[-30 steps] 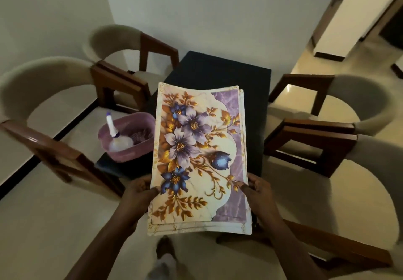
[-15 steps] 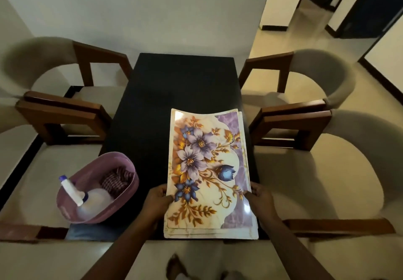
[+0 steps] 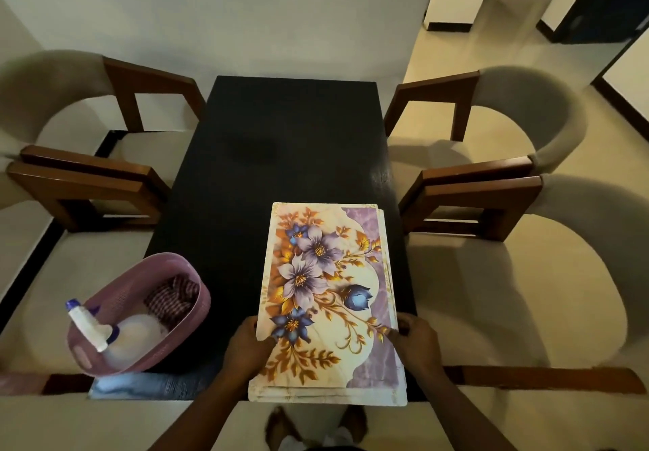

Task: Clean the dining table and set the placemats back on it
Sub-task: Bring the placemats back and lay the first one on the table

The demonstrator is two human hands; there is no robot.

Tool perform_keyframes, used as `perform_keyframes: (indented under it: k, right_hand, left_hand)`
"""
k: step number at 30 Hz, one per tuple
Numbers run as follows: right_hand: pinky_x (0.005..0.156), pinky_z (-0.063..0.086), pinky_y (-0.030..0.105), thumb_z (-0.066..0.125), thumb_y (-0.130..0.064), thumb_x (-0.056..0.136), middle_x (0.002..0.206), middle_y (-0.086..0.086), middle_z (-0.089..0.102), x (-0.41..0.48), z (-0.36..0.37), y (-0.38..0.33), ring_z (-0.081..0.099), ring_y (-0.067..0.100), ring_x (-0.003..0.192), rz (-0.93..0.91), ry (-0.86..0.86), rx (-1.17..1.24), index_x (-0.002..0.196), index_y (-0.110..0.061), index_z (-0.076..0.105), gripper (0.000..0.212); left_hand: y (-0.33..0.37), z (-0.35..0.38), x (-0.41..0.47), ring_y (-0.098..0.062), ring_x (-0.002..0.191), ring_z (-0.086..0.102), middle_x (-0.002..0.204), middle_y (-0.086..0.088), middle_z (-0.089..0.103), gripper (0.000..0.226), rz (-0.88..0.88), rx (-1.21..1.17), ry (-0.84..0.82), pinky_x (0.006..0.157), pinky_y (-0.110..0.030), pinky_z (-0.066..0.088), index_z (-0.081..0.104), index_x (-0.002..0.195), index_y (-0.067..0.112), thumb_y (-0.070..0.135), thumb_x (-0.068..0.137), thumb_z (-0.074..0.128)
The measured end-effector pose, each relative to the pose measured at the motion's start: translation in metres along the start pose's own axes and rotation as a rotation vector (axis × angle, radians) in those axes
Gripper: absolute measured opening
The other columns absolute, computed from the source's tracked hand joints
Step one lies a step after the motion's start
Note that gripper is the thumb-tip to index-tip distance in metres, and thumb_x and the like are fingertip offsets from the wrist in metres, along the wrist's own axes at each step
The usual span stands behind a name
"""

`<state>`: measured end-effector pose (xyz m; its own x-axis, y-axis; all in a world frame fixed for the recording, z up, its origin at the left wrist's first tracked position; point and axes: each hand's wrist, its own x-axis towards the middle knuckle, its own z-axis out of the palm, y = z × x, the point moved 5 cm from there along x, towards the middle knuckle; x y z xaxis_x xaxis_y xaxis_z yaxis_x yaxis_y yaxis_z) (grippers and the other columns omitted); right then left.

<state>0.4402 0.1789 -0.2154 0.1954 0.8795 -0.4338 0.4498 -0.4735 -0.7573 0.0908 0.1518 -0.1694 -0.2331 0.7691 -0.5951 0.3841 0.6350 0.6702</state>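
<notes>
Pinching the placemats (image 3: 326, 292) at both sides with left hand (image 3: 246, 349) and right hand (image 3: 418, 345). Probably resting on the table (image 3: 281, 134). Might slide off the near edge if let go.

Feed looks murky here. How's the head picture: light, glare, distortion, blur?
Head view: dim warm light; the black dining table is nearly featureless, bluish sheen at its near left edge; the stack of floral placemats shows clearly, no glare; the left hand and right hand gripping it read dark; wide-angle lens bows the beige chairs outward; the white spray bottle looks slightly soft.
</notes>
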Motion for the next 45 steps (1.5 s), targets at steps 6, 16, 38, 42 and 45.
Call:
perform_keyframes:
  k: [6,16,38,42,45]
  right_hand:
    - [0.071,0.049,0.013,0.080,-0.029,0.090,0.112,-0.008,0.068,-0.009,0.002,0.007,0.067,0.009,0.098,-0.060,0.014,-0.188,0.120,-0.019,0.069,0.034]
    - [0.068,0.046,0.011,0.081,-0.016,0.088,0.119,0.000,0.069,-0.012,0.013,0.021,0.060,0.002,0.084,0.059,-0.056,-0.159,0.131,-0.014,0.064,0.046]
    - [0.072,0.060,0.017,0.073,0.002,0.090,0.099,0.000,0.081,0.002,-0.026,-0.035,0.077,0.010,0.093,0.011,-0.132,0.503,0.104,-0.018,0.078,0.025]
    - [0.091,0.062,0.039,0.081,-0.015,0.079,0.111,0.007,0.079,0.036,-0.014,-0.080,0.075,0.025,0.107,-0.004,-0.201,0.594,0.115,-0.011,0.077,0.036]
    - [0.093,0.059,0.057,0.087,-0.029,0.067,0.112,0.012,0.078,0.072,0.008,-0.131,0.074,0.033,0.107,-0.051,-0.209,0.607,0.121,-0.005,0.075,0.061]
  left_hand:
    - [-0.042,0.009,0.020,-0.013,0.092,0.076,0.114,0.000,0.073,0.039,0.000,0.029,0.073,0.078,-0.041,0.065,0.068,0.112,0.034,0.051,0.079,0.079]
    - [-0.034,0.024,0.007,-0.027,0.098,0.075,0.120,-0.010,0.071,0.065,-0.239,-0.133,0.010,0.090,-0.051,0.062,0.053,0.140,0.014,0.026,0.082,0.079]
    - [0.001,-0.012,0.027,-0.021,0.095,0.074,0.106,-0.004,0.074,0.037,-0.205,-0.079,0.028,0.086,-0.044,0.063,0.067,0.128,0.007,0.005,0.091,0.072]
    - [0.052,-0.064,0.043,-0.019,0.087,0.080,0.100,-0.006,0.080,0.029,-0.098,-0.085,0.051,0.082,-0.046,0.065,0.071,0.117,0.013,-0.001,0.092,0.069]
    - [0.098,-0.110,0.070,-0.013,0.082,0.079,0.096,-0.002,0.079,0.021,0.005,-0.020,0.111,0.075,-0.035,0.065,0.072,0.101,0.020,0.000,0.094,0.069]
